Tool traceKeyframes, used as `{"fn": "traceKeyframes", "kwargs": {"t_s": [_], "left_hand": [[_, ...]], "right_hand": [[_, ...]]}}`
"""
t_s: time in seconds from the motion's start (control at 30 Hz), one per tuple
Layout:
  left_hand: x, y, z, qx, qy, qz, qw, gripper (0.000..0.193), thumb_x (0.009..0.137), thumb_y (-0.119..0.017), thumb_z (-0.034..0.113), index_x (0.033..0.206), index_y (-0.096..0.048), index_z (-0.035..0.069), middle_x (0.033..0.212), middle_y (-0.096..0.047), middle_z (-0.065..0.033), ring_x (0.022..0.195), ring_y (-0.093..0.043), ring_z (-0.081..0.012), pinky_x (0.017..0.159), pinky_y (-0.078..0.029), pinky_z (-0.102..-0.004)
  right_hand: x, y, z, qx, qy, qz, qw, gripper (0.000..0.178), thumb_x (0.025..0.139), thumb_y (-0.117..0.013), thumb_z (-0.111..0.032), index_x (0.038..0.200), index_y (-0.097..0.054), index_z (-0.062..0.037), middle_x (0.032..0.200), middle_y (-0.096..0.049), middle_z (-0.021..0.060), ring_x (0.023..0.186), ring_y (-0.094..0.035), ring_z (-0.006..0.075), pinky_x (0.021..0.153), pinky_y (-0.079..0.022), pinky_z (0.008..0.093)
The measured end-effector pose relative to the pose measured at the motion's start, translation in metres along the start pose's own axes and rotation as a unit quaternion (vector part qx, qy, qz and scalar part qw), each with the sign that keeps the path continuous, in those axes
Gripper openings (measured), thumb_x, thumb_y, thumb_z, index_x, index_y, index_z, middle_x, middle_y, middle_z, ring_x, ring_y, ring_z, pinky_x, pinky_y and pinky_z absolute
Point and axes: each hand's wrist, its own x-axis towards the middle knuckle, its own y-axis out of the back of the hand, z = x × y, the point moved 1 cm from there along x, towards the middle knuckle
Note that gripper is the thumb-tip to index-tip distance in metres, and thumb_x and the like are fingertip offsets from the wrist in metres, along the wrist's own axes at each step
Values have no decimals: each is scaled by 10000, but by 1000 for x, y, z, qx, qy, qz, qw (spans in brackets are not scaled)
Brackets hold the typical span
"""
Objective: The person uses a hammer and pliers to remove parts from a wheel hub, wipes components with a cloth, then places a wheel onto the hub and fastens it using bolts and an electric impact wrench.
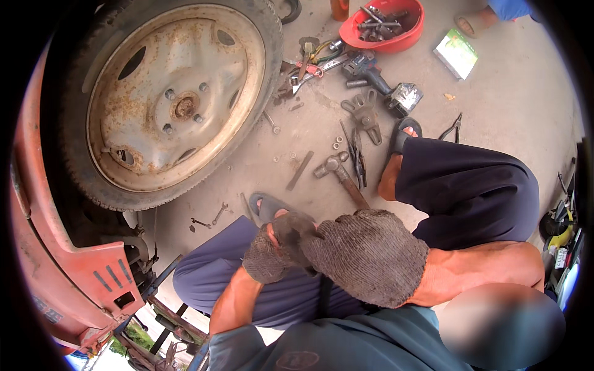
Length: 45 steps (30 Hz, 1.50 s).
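Both my hands wear dark grey knit work gloves and meet above my lap. My left hand (267, 255) is closed, with a strip of bare skin showing at a gap in its glove. From the right, my right hand (368, 255) presses against it, back of the hand up and fingers curled out of sight. A dark, dirty patch lies where they meet, and I cannot make out what they hold there. Just beyond my right hand a hammer (339, 173) lies on the ground, its handle end hidden by the glove. Pliers (357, 157) lie beside it.
A wheel with a rusty rim (182, 108) stands at left by a red vehicle body (74, 278). A cordless power tool (371, 74), a slotted metal plate (364, 117), wrenches (219, 213) and a red bowl-shaped container (405, 40) of sockets lie ahead. Another person's foot (470, 26) is far right.
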Motion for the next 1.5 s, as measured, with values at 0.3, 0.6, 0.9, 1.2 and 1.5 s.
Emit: {"fn": "traceKeyframes", "kwargs": {"t_s": [0.3, 0.6, 0.9, 1.2, 1.5], "left_hand": [[7, 2, -119, -66, 168, 139, 974, 359, 923, -608, 26, 1282, -615, 17, 1100, -679, -83, 919, -677, -227, 816, -574, -370], [100, 25, 37, 199, -53, 32, 978, 503, 929, -607, 151, 1423, -542, 86, 1109, -674, -79, 980, -644, -201, 873, -529, -335], [297, 83, -6, 486, -25, 296, 822, 544, 920, -542, 206, 1462, -503, 180, 1267, -685, -175, 1163, -653, -366, 990, -508, -454], [358, 52, -19, 577, -42, 274, 768, 294, 889, -603, 258, 1105, -625, 62, 1063, -723, -205, 986, -695, -399, 900, -535, -459], [282, -57, 122, 168, -165, 89, 968, 339, 881, -676, 40, 1215, -622, 55, 917, -668, -79, 783, -658, -158, 655, -563, -314]], "right_hand": [[-1, -2, 8, -14, -42, -55, 997, 302, 1007, -506, -187, 1282, -578, -86, 1094, -615, 60, 1003, -631, 125, 785, -516, 291], [-7, 3, 2, -16, -25, -30, 999, 261, 1035, -491, -187, 1257, -593, -95, 1087, -625, 59, 1008, -631, 112, 792, -518, 270], [-17, 4, 16, 28, 50, 32, 998, 265, 1000, -528, -183, 1230, -612, -82, 1080, -645, 90, 995, -644, 185, 801, -524, 325], [-51, 1, 41, 44, -16, 100, 994, 270, 966, -565, -179, 1203, -630, -68, 1073, -665, 122, 982, -657, 259, 809, -530, 381], [-36, -4, 56, 14, -36, 136, 990, 277, 931, -602, -176, 1176, -649, -55, 1067, -685, 154, 969, -671, 333, 818, -536, 436]]}}
